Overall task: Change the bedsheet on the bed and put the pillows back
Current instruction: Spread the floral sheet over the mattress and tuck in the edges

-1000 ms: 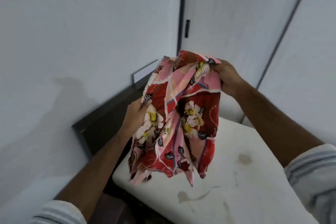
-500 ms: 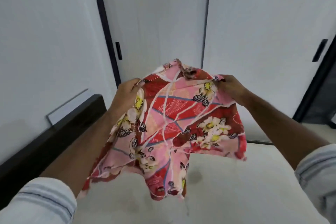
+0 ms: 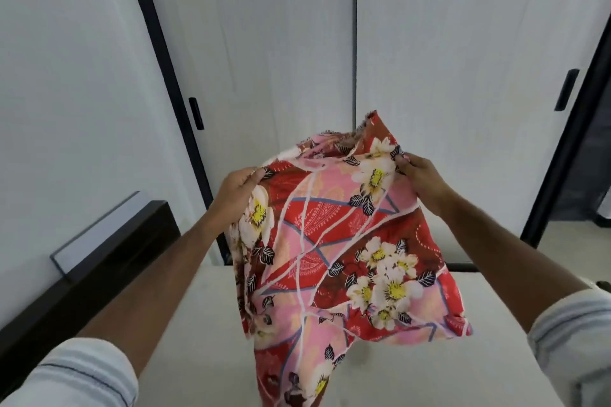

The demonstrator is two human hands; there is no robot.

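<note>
Now the bare mattress [image 3: 413, 370] lies below you, and the floral sheet [image 3: 334, 251] hangs bunched above it. Your left hand [image 3: 236, 196] and right hand [image 3: 421, 180] each have fingers pinching its top edge. You're unfolding; next, find corners and spread it wide.

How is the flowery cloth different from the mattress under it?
The cloth is red and pink with white flowers; the mattress is plain off-white. The cloth hangs crumpled in the air, gripped by the left hand and right hand; the mattress lies flat and bare. The cloth is small, covering only part of the mattress in view.
</note>
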